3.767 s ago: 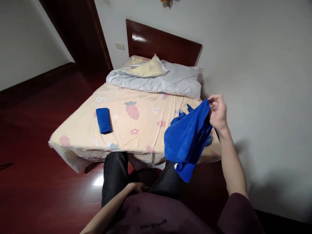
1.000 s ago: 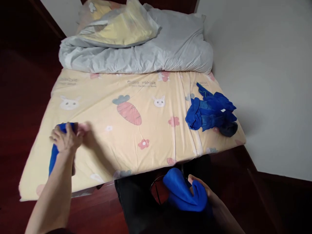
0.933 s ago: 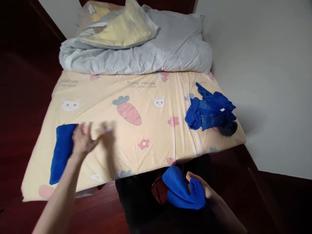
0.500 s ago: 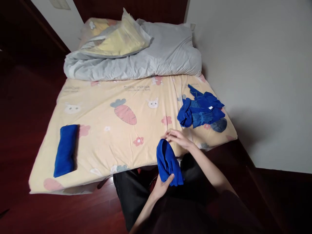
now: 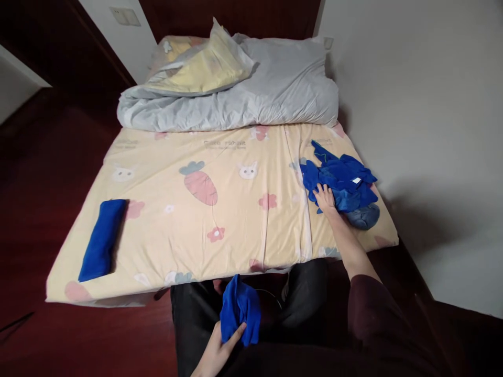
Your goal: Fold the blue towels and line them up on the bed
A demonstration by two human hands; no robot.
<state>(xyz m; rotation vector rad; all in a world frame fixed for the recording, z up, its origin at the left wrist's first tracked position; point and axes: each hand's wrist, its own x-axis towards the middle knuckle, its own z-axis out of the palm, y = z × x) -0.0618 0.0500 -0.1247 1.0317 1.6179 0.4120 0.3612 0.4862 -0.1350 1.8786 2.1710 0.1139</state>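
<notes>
In my left hand [image 5: 223, 343], thumb on top, is a bunched blue cloth [image 5: 245, 309], held over my lap just off the bed's near edge. My right hand [image 5: 325, 199] reaches out to a crumpled pile of blue cloths [image 5: 341, 175] on the bed's right side. Its fingers are spread and rest on the pile's near left part; whether they pinch any fabric is not clear. A white tag shows on the pile, and a grey-blue bundle [image 5: 364, 216] sits at its near right edge. A neatly folded blue cloth [image 5: 102, 238] lies far left.
The bed [image 5: 236, 220] has a pale yellow sheet with carrots, rabbits and flowers. A rolled grey quilt [image 5: 283, 84] and a yellow pillow in clear plastic [image 5: 200, 65] lie across its head. A white wall [image 5: 424, 131] rises on the right; dark red flooring [image 5: 35, 209] lies left.
My right hand has left the cloth over my lap and moved right and forward onto the pile. My left hand has drawn the held cloth down and left. The view has shifted slightly.
</notes>
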